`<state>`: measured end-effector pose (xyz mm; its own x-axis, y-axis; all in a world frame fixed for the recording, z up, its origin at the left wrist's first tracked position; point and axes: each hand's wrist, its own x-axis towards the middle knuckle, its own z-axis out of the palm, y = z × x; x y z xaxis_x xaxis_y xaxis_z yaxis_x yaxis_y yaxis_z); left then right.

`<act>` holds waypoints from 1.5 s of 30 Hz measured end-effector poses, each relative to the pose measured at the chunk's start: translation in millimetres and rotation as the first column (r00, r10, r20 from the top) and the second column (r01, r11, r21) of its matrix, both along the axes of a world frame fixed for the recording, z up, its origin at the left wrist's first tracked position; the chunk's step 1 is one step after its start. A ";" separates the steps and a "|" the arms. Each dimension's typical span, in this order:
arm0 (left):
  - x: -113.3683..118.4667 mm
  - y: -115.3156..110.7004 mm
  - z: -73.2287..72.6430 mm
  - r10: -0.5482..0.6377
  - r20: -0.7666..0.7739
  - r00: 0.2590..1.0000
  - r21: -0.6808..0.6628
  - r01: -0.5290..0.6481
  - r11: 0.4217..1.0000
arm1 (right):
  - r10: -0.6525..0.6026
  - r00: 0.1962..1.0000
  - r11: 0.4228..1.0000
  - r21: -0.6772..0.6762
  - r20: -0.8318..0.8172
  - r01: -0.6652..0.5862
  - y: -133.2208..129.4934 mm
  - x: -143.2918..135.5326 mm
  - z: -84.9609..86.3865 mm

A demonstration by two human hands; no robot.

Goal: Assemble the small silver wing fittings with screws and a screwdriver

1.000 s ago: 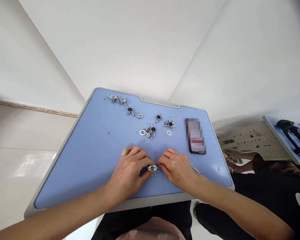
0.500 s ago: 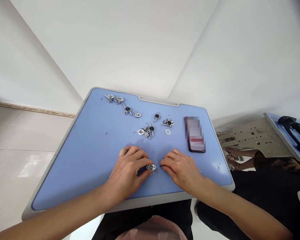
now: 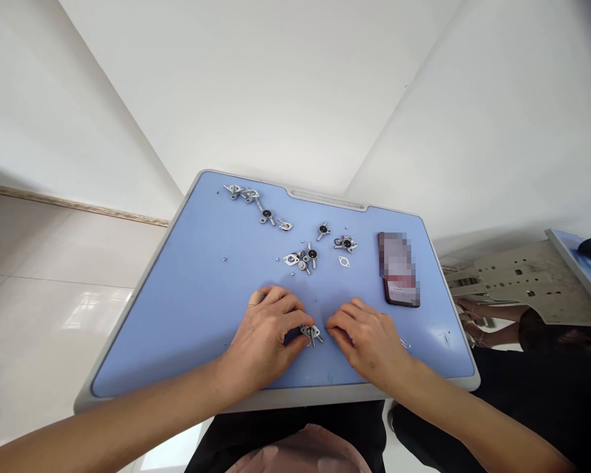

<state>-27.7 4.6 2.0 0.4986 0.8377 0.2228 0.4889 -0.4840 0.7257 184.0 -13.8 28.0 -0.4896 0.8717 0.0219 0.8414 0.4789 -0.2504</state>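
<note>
My left hand (image 3: 273, 332) is closed in a pinch on a small metal valve-like fitting (image 3: 311, 332) with a flat flange and short stems, near the table's front edge. To the right of it, a small gap away, my right hand (image 3: 367, 335) has its thumb and fingertips pressed together. Whatever lies between them, if anything, is too small to make out. Beyond the hands lies a cluster of similar fittings (image 3: 303, 265) with a loose flange plate (image 3: 291, 259). Another flat two-holed plate (image 3: 343, 261) lies further right.
Several more fittings (image 3: 267, 215) form a line at the back left of the blue table (image 3: 187, 295). Two groups, including one fitting (image 3: 324, 229), are at the back middle. A phone (image 3: 401, 292) lies on the right. Tiny screws (image 3: 225, 259) are scattered. A person's dark-clothed leg shows at right.
The whole view has shifted slightly, so the table and parts appear further right. Both hands keep nearly the same pose, the left still pinching the fitting.
</note>
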 end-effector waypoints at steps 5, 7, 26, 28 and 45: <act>-0.1 -0.6 -0.6 0.000 0.005 1.000 -0.003 0.000 1.000 | -0.100 0.979 0.995 -0.041 -0.176 0.094 -8.2 5.3 -1.4; -0.4 -1.2 -0.5 -0.002 0.000 1.000 -0.003 0.002 1.000 | -0.123 0.965 0.992 -0.047 -0.230 0.115 -13.6 4.3 -2.7; 1.1 -8.6 0.9 0.003 -0.005 1.000 0.070 -0.002 0.998 | -0.129 0.926 0.991 -0.017 -0.356 0.132 -38.2 -15.2 -14.9; 0.9 -8.2 1.1 -0.002 -0.012 1.000 0.069 0.003 0.998 | -0.125 0.926 0.992 -0.012 -0.355 0.129 -37.9 -15.2 -15.0; -1.9 -3.2 5.3 -0.055 -0.088 0.995 0.053 0.060 0.997 | -0.051 0.973 0.983 0.162 -0.224 0.089 -39.9 -19.9 -15.3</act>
<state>-29.6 1.4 7.3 0.5649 0.7947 0.2222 0.5186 -0.5514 0.6535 164.1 -53.7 12.8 -0.3942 0.8780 0.2716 0.8086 0.4718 -0.3514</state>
